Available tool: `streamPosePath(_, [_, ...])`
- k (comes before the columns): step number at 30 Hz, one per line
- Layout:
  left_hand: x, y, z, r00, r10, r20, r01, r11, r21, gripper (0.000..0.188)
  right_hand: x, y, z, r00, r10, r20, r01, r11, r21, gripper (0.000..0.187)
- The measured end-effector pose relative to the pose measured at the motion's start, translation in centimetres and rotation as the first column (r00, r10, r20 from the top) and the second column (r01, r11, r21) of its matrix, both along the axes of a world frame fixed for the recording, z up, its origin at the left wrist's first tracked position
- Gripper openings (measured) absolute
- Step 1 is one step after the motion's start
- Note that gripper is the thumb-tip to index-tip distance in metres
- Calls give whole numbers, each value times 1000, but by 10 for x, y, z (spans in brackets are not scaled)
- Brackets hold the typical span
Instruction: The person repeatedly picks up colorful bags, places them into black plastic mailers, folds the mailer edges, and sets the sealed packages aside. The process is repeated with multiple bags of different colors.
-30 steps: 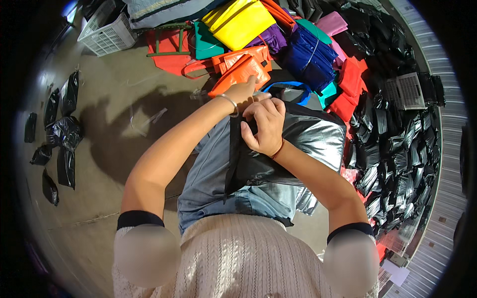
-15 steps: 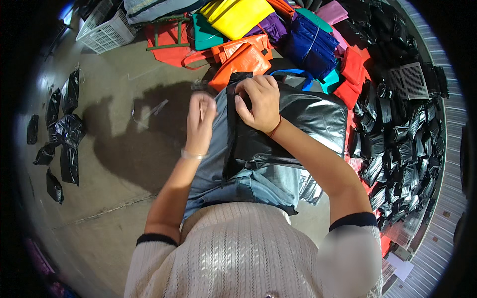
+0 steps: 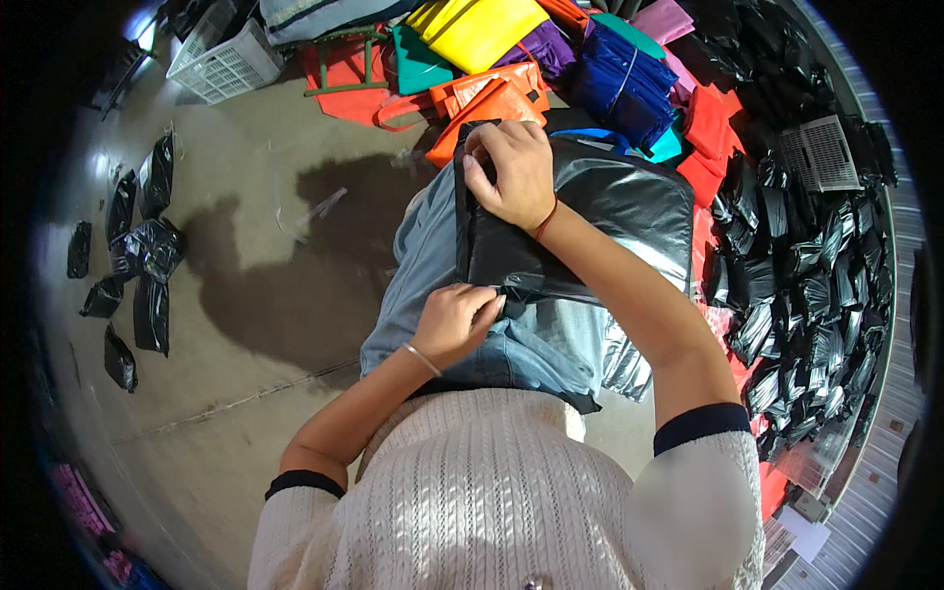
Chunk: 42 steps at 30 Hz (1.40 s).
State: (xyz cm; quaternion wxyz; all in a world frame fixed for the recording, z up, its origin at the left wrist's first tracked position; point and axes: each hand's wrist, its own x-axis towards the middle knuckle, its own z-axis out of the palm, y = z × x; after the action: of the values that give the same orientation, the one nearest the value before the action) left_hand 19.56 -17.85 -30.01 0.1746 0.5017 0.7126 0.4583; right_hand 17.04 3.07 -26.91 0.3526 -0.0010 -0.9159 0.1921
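A glossy black plastic bag [image 3: 624, 211] with something flat and bulky inside lies across my lap, over my blue jeans [image 3: 418, 256]. At the bag's far left corner, my right hand [image 3: 511, 172] is closed with its fingers curled on the edge. My left hand [image 3: 457, 320] pinches the near left corner of the same bag, fingers pressed together on the plastic. Between the two hands runs the bag's left edge. Beyond my right hand, a folded orange bag [image 3: 492, 113] lies close to the black one.
Black wrapped packages [image 3: 796, 285] are heaped along the right; several more [image 3: 152, 251] lie on the floor at left. Folded yellow [image 3: 477, 34] and dark blue [image 3: 621, 84] bags are piled ahead. A white plastic basket [image 3: 231, 59] stands far left, beside a green metal frame [image 3: 339, 64].
My left hand has come down from beside the bag's far left side to its near left corner and closed there. My right hand has stayed at the far corner.
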Motion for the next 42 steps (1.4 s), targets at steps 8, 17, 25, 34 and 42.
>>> streamPosePath(8, [6,10,-12,953,-208,-221,235,966,103,25,-1,3,-6,1000,-25,0,25,999,-44,11])
streamPosePath(17, [-40,22,18,988,157,-1,-152,953,261,62,1,6,3,985,-21,-171,-1,992,-128,11])
streamPosePath(25, [-99,118,-20,986,-157,47,140,956,258,74,-5,15,0,916,-313,-252,148,846,-513,11])
streamPosePath(34, [-133,139,-26,983,-8,185,-39,967,250,47,133,39,37,829,-556,67,560,820,-120,43])
streamPosePath(42, [-154,140,-37,860,-54,508,77,997,-23,76,273,101,-5,926,-34,375,366,-154,-918,81])
